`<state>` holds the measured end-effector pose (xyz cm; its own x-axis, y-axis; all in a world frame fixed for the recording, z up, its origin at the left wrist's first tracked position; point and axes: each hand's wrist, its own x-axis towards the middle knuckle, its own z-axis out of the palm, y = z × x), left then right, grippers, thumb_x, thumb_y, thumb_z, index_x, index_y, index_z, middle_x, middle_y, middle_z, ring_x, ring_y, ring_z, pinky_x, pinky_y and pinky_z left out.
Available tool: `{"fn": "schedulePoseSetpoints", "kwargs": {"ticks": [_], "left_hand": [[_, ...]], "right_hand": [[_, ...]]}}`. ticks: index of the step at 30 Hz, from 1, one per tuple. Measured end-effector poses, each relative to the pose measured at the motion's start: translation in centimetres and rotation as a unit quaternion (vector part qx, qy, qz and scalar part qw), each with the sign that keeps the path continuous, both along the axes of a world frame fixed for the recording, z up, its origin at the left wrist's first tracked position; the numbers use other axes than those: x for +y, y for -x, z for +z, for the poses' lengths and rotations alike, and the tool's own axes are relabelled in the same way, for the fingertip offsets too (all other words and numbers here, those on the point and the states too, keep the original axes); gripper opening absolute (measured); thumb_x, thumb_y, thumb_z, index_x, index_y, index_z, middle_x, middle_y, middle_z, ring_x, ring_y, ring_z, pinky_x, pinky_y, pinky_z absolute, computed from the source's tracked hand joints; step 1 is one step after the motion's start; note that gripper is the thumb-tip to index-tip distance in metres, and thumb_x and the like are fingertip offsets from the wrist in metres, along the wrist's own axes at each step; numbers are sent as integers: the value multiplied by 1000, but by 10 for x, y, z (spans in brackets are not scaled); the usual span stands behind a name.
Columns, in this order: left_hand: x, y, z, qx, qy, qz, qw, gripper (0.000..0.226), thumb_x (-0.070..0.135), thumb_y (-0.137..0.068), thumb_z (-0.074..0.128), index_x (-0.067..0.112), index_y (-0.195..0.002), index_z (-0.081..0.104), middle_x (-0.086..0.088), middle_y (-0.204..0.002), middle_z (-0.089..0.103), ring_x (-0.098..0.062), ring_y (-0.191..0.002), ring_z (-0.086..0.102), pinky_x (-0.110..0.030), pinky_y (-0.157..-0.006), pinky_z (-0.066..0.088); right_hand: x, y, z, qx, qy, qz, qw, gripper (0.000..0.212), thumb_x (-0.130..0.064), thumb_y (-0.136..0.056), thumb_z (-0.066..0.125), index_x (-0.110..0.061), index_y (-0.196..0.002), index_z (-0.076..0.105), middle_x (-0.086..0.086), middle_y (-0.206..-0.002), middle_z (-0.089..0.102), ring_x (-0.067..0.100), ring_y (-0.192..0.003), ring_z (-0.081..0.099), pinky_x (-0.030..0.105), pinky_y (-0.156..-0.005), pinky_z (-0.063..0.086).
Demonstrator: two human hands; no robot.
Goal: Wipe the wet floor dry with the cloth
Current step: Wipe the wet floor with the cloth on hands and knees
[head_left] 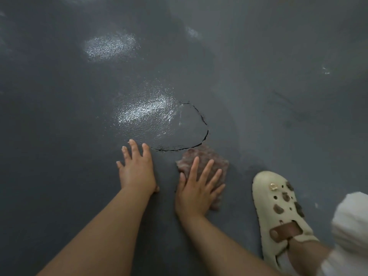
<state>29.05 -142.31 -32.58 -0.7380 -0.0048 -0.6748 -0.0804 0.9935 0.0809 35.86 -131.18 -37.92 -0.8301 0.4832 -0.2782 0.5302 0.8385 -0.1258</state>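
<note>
A pinkish-brown cloth (207,158) lies crumpled on the dark grey floor (59,116). My right hand (197,188) presses flat on the cloth with straight, spread fingers. To its left, my left hand (136,170) rests flat on the bare floor, fingers spread, holding nothing. Just beyond both hands, a glistening wet patch (145,112) reflects light. A second shiny patch (109,46) lies farther away.
A curved crack (201,120) in the floor coating runs around the right side of the near wet patch, just beyond the cloth. My right foot in a cream clog (278,212) stands right of the cloth. A white trouser leg (350,226) fills the lower right corner.
</note>
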Motion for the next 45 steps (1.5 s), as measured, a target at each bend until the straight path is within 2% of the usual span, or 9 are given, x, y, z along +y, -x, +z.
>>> {"fn": "schedulePoseSetpoints", "kwargs": {"ticks": [3,6,8,14,18,27,32,36,45], "left_hand": [[-2,0,-1,-3,-4,4,1000,127,37,-65,85,14,-149,-7,-15,-154,-22,-36,-145,-9,-50,-114,18],[-2,1,0,-2,-9,8,1000,127,36,-64,85,15,-150,-7,-14,-154,-22,-36,-145,-9,-50,-114,17],[-2,1,1,-2,-11,9,1000,127,35,-64,85,14,-150,-7,-14,-155,-22,-36,-145,-9,-51,-114,17],[-1,1,2,-4,-9,10,1000,127,34,-65,85,14,-150,-7,-15,-155,-22,-36,-145,-9,-51,-114,17],[3,0,4,-7,11,11,1000,125,33,-66,85,12,-149,-6,-17,-155,-20,-38,-144,-7,-51,-114,19],[50,18,12,69,-39,84,993,80,10,-85,53,14,-150,7,-20,-155,-15,-33,-145,-7,-43,-117,6],[93,54,8,100,-56,38,993,83,12,-87,56,14,-151,3,-15,-157,-14,-31,-145,-9,-41,-117,5],[134,65,6,87,-63,-2,994,95,25,-86,66,13,-151,-3,-16,-156,-16,-31,-145,-12,-43,-117,2],[175,61,0,44,37,-133,989,113,49,-76,73,14,-151,-4,-18,-157,-9,-38,-144,1,-46,-117,4]], "right_hand": [[24,34,1,-19,-11,88,996,63,-51,-85,28,-25,-143,35,16,-147,39,46,-133,32,69,-99,24],[61,80,3,-31,-19,223,974,67,-58,-87,10,-36,-150,8,5,-160,0,39,-144,-3,60,-111,-4],[81,105,10,-48,-23,267,962,60,-57,-95,18,-40,-149,-2,0,-159,-12,33,-144,-14,55,-113,-10],[76,92,6,-16,-14,177,984,58,-51,-97,26,-37,-150,5,1,-160,-4,34,-145,-7,54,-114,-5],[40,37,-2,46,-37,58,997,62,-49,-87,30,-25,-143,38,14,-149,36,45,-134,31,65,-103,25],[48,55,-5,26,-19,124,992,57,-47,-86,33,-27,-139,41,14,-145,42,43,-132,35,68,-98,28],[99,140,6,-16,12,252,968,57,-50,-99,25,-39,-150,2,1,-159,-11,32,-145,-13,53,-112,-12],[131,180,12,-31,-14,332,943,56,-51,-98,23,-41,-149,0,-2,-159,-13,28,-145,-15,48,-114,-12],[257,197,9,-6,-37,73,997,54,-48,-99,23,-38,-150,7,-1,-160,-6,28,-146,-9,45,-116,-6]]}}
